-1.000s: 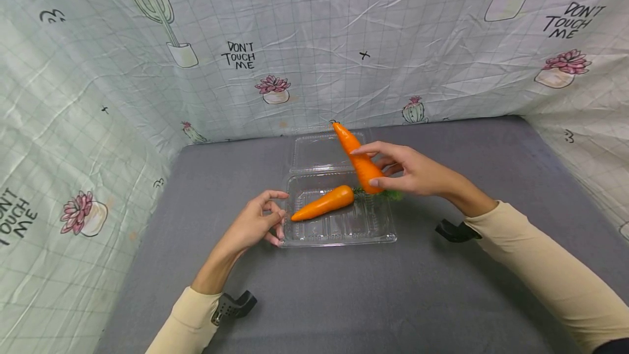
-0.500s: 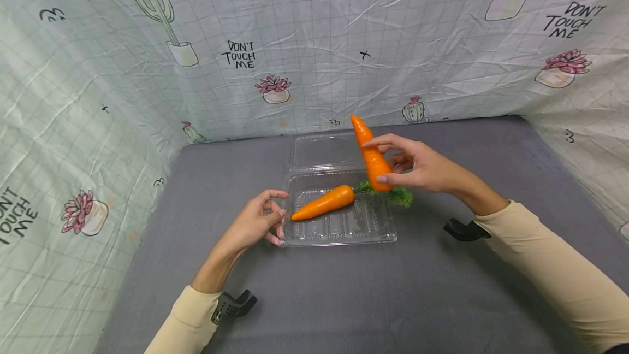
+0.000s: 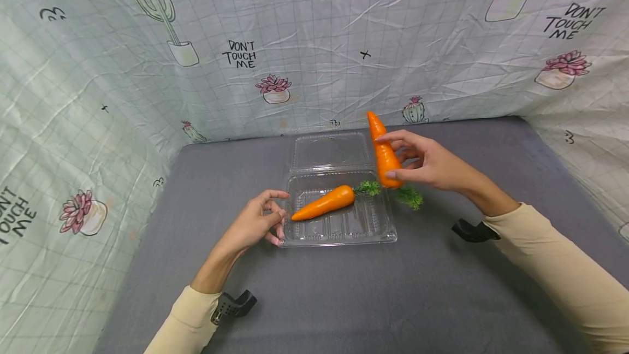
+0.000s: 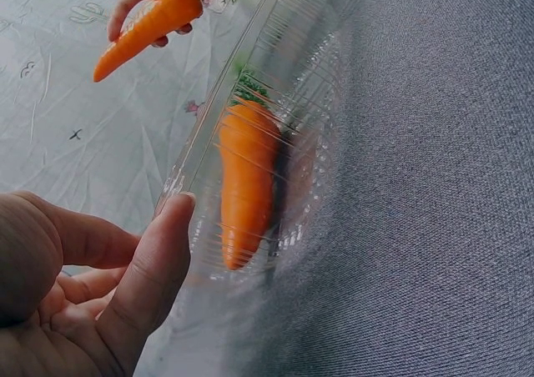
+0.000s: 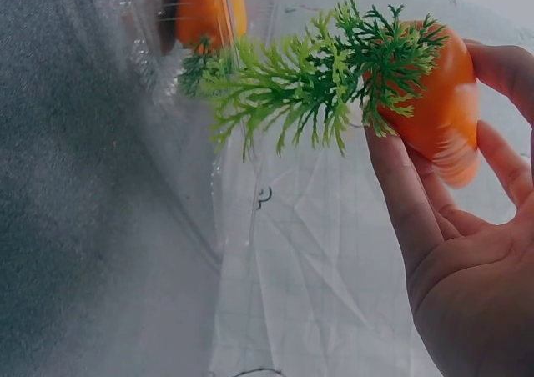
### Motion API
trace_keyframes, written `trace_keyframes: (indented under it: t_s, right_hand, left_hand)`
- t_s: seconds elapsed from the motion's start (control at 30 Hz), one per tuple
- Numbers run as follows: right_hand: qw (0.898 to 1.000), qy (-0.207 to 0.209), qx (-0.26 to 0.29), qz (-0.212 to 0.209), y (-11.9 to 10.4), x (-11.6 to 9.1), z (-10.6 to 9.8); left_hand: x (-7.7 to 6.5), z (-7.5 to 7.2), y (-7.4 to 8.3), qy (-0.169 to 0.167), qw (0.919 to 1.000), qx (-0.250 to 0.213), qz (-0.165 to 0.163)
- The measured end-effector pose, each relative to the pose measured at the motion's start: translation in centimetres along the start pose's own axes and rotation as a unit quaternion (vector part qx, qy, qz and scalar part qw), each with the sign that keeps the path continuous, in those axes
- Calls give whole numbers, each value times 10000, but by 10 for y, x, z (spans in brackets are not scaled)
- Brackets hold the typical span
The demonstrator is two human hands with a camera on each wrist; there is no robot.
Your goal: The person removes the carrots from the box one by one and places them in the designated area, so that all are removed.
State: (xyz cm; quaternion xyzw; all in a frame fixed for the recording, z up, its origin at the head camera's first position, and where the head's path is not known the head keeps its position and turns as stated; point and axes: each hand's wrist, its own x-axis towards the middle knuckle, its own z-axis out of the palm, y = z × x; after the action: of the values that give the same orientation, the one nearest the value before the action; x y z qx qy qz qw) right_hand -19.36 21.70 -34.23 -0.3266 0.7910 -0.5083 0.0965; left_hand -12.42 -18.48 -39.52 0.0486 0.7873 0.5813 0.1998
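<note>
The raised carrot (image 3: 385, 157) is pinched by the right hand (image 3: 427, 163) between the thumb and the fingertips, with the hand parted only as far as the carrot's thickness. It is held above the right edge of the clear container (image 3: 339, 243), its tip tilted up and away. The thick body is gripped, probably because it gives firmer hold than the leafy top (image 3: 410, 198), which is left free just beyond that edge.

At the container's left edge, the rim is met by the left hand (image 3: 257, 220), its fingers loosely curved. Whether the rim is pinched or merely touched cannot be told; the light plastic is presumably being steadied against sliding.

Inside the container, the second carrot (image 3: 324, 203) is laid at a slant, its tip near the left wall and its green top (image 3: 368, 187) toward the right wall, likely because its length is best fitted across the base. The clear lid (image 3: 331, 151) is folded back behind the container, by which the base is left reachable from above.

Beneath the container, a grey cloth surface (image 3: 314, 299) is spread. Beyond it, the space is enclosed by a pale curtain (image 3: 319, 48) printed with potted plants.
</note>
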Motion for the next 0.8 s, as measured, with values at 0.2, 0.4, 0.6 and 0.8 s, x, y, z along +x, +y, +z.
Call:
trace_keyframes:
  t_s: [0.2, 0.4, 0.6, 0.8]
  right_hand:
    - [9998, 64, -120, 132, 5, -4, -5]
    - [9990, 140, -295, 298, 11, -8, -10]
    - [9978, 169, -352, 541, 18, -10, -18]
    - [9962, 116, -260, 820, 28, -9, -24]
  left_hand:
    - [0, 0, 1, -1, 10000, 11, 6]
    - [0, -1, 2, 40, 10000, 13, -34]
    - [-1, -1, 2, 15, 10000, 8, -50]
    - [0, -1, 2, 31, 10000, 1, -56]
